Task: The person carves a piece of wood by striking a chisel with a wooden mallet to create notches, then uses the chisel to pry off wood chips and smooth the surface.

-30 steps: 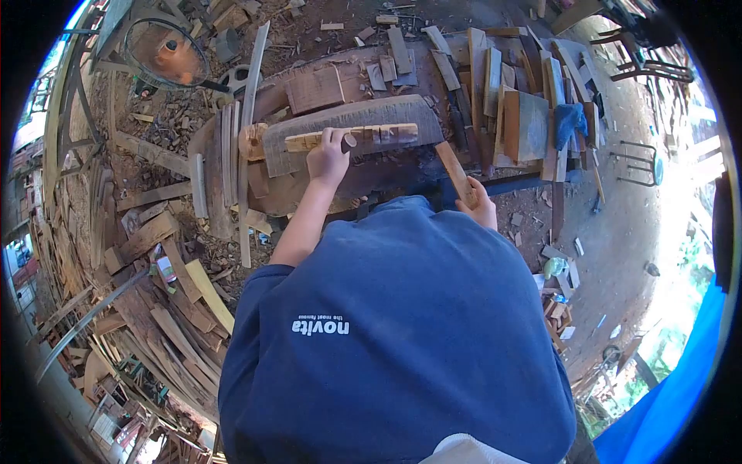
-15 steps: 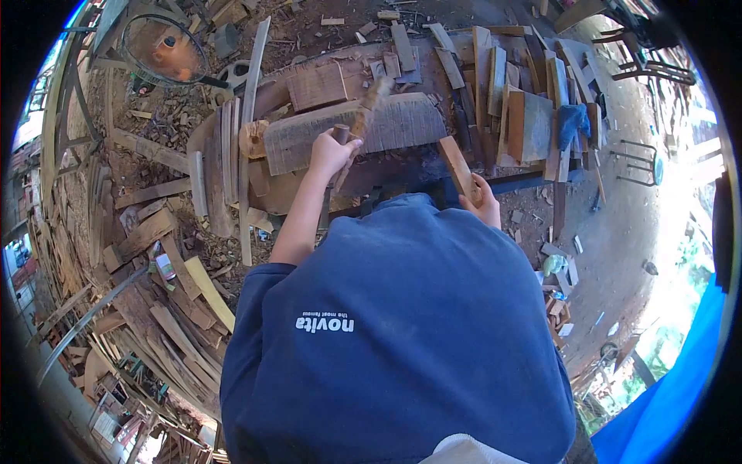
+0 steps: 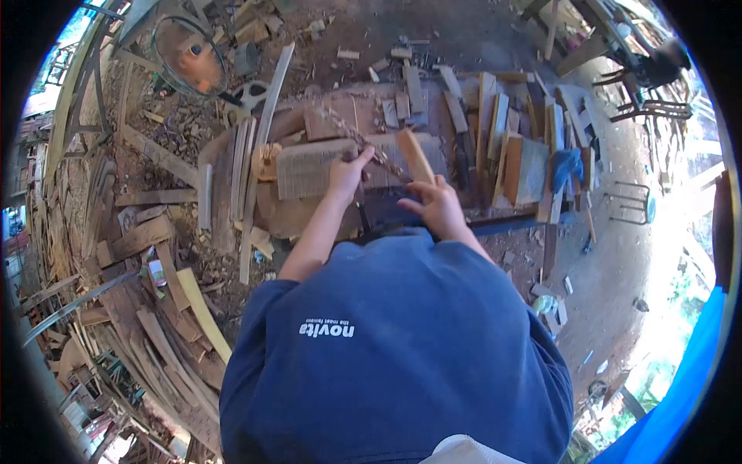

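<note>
My left hand [image 3: 348,176] is closed round a dark-handled tool [image 3: 362,210], whose thin shaft points down towards my body. By its fingers lies a long, knobbly carved wooden piece [image 3: 384,161], slanting over a wide grey grooved board [image 3: 313,168]; whether the fingers also grip it is hard to tell. To the right, my right hand [image 3: 440,207] holds the lower end of a smooth light-brown wooden block [image 3: 416,157], with the thumb stretched out to the left. The block tilts up and left, its upper end beside the carved piece.
Planks [image 3: 495,127] and a thick board [image 3: 526,172] with a blue cloth [image 3: 566,168] lie on the right. A round-framed fan [image 3: 189,58] stands at the upper left. Wood scraps and curved boards [image 3: 202,309] cover the left ground. A stool [image 3: 648,207] is far right.
My right hand has moved left and up with the block, closer to my left hand. My left hand has shifted slightly right, and the carved piece has swung from steep to slanting down rightward.
</note>
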Available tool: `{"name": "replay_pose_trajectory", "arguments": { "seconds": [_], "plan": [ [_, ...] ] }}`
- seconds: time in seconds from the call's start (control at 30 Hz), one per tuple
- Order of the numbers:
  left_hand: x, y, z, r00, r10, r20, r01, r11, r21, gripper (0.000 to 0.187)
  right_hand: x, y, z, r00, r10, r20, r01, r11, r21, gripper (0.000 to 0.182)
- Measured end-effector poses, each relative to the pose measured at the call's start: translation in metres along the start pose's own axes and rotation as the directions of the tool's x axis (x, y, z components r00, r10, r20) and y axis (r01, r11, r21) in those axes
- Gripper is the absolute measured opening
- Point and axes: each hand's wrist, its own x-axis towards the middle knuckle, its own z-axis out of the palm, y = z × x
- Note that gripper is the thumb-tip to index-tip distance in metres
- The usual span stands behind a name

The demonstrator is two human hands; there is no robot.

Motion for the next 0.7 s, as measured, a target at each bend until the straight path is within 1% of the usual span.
{"name": "replay_pose_trajectory", "arguments": {
  "seconds": [0.03,0.07,0.1,0.13,0.2,0.27,0.33,0.4,0.5,0.53,0.6,0.63,0.67,0.7],
  "plan": [
    [-0.002,-0.001,0.004,0.999,0.020,-0.039,-0.021,0.999,-0.039,0.026,0.006,-0.006,0.006,0.998,-0.059,-0.037,0.054,0.991,-0.121,0.045],
    [-0.004,-0.001,0.007,0.999,0.011,-0.039,-0.013,0.998,-0.060,0.026,0.013,-0.007,0.012,0.998,-0.067,-0.018,0.062,0.977,-0.204,0.044],
    [-0.007,-0.002,0.010,0.999,-0.004,-0.040,0.001,0.997,-0.083,0.027,0.022,-0.009,0.014,0.996,-0.092,0.001,0.090,0.969,-0.231,0.040],
    [-0.007,-0.007,0.008,0.999,0.016,-0.042,-0.020,0.995,-0.098,0.027,0.028,-0.009,0.016,0.990,-0.143,-0.006,0.136,0.955,-0.264,0.039],
    [-0.008,-0.009,0.002,0.997,-0.039,-0.068,0.036,0.998,-0.048,0.028,0.039,-0.007,0.018,0.976,-0.216,-0.008,0.203,0.931,-0.303,0.037],
    [-0.011,-0.006,-0.002,0.996,-0.003,-0.088,-0.003,0.998,-0.066,0.028,0.047,-0.006,0.020,0.968,-0.249,0.001,0.230,0.894,-0.383,0.040],
    [-0.015,-0.004,-0.005,0.993,0.025,-0.112,-0.035,0.996,-0.082,0.029,0.056,-0.011,0.017,0.961,-0.275,-0.018,0.243,0.878,-0.412,0.043],
    [-0.021,-0.003,-0.007,0.996,0.033,-0.089,-0.044,0.990,-0.132,0.028,0.060,-0.015,0.014,0.956,-0.292,-0.031,0.249,0.864,-0.437,0.045],
    [-0.027,-0.003,-0.004,0.995,0.061,-0.084,-0.070,0.991,-0.112,0.028,0.064,-0.020,0.014,0.946,-0.323,0.014,0.288,0.824,-0.488,0.048],
    [-0.026,-0.005,-0.002,0.994,0.059,-0.090,-0.070,0.991,-0.117,0.028,0.068,-0.019,0.017,0.937,-0.348,0.031,0.313,0.798,-0.515,0.044],
    [-0.020,-0.008,0.000,0.999,0.005,-0.037,-0.007,0.999,-0.047,0.032,0.076,-0.013,0.024,0.926,-0.373,0.054,0.341,0.767,-0.543,0.040],
    [-0.019,-0.010,-0.001,0.999,0.003,-0.039,-0.005,0.999,-0.053,0.032,0.081,-0.006,0.028,0.917,-0.379,0.125,0.381,0.734,-0.562,0.037],
    [-0.018,-0.012,-0.001,0.998,0.035,-0.056,-0.035,0.999,0.001,0.035,0.083,0.001,0.031,0.903,-0.380,0.198,0.421,0.699,-0.578,0.034],
    [-0.015,-0.019,-0.002,0.995,0.068,-0.072,-0.064,0.996,0.054,0.039,0.082,0.002,0.030,0.901,-0.381,0.208,0.427,0.694,-0.580,0.034]
  ]
}}
